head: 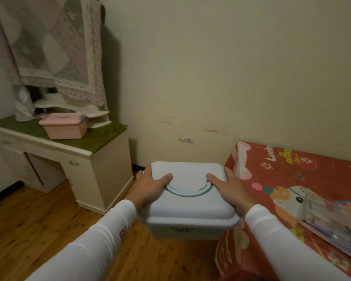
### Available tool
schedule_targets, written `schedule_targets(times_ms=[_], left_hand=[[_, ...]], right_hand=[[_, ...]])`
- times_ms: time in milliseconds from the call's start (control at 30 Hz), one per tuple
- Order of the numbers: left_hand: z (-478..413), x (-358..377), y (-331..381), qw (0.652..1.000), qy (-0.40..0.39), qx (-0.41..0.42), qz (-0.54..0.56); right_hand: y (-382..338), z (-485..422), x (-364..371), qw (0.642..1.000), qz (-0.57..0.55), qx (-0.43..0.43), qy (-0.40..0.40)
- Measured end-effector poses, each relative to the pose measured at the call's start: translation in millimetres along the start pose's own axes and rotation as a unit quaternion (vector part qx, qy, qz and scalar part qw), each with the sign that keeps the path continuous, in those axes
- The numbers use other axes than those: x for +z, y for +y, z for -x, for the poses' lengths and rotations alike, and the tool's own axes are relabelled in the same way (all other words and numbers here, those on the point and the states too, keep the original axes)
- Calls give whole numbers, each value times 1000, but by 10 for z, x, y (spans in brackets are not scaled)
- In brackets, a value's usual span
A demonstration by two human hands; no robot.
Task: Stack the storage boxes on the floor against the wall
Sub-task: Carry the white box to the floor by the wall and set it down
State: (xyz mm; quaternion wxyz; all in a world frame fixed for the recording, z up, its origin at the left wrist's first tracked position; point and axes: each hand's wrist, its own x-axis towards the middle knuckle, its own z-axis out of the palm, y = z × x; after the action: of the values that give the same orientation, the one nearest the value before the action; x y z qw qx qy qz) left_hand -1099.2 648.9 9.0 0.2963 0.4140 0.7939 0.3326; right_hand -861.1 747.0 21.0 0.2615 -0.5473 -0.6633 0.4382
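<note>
The blue box (190,211) is smooth matt plastic, its handle (187,194) a slightly shinier ring. The pink box (64,128) is smooth plastic. The table (105,179) is cream-painted wood with a glossy green top. The floor (39,226) is varnished, knotty wooden boards. The wall (211,67) is matt paint, stained low down. The quilt (55,47) is patchwork cloth; the bed (282,179) wears printed cloth, with a glossy clear plastic bag (332,218) on it; the sleeves (101,238) are smooth white cloth

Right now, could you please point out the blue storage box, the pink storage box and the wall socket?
blue storage box (187,207): head view, front of its lid.
pink storage box (65,131): head view, its front wall.
wall socket (186,139): head view, middle of its plate.
</note>
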Motion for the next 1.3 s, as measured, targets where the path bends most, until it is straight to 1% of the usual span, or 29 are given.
schedule_targets(times_ms=[167, 233, 567, 733, 933, 1100, 1200, 1300], left_hand=[[-792, -424, -58, 1000, 21, 12, -9], [-1218, -689, -110, 1000, 13, 16, -7], [-2682, -1555, -267, 999, 2, 46, 0], [-3221, -1716, -358, 999, -8, 45, 7], [-3947, -1768, -416, 999, -9, 34, 7], [-4713, -1750, -366, 1000, -8, 26, 0], [-5163, -1725, -295, 1000, -11, 10, -2], [-5638, -1694, -202, 1000, 6, 2, -1]], right_hand=[[-373, -676, 447, 1000, 9, -9, 20], [-583, -1005, 710, 1000, 9, -1, 26], [-1347, -2112, 1560, 998, 6, 10, 57], [-1474, -2552, 1825, 999, 7, 15, 51], [-1531, -3330, 2099, 998, 24, 20, 49], [-1553, -4144, 2257, 999, 22, 27, 37], [-1573, -4645, 2304, 999, 23, 35, 18], [-1585, -5176, 2326, 999, 22, 22, 6]])
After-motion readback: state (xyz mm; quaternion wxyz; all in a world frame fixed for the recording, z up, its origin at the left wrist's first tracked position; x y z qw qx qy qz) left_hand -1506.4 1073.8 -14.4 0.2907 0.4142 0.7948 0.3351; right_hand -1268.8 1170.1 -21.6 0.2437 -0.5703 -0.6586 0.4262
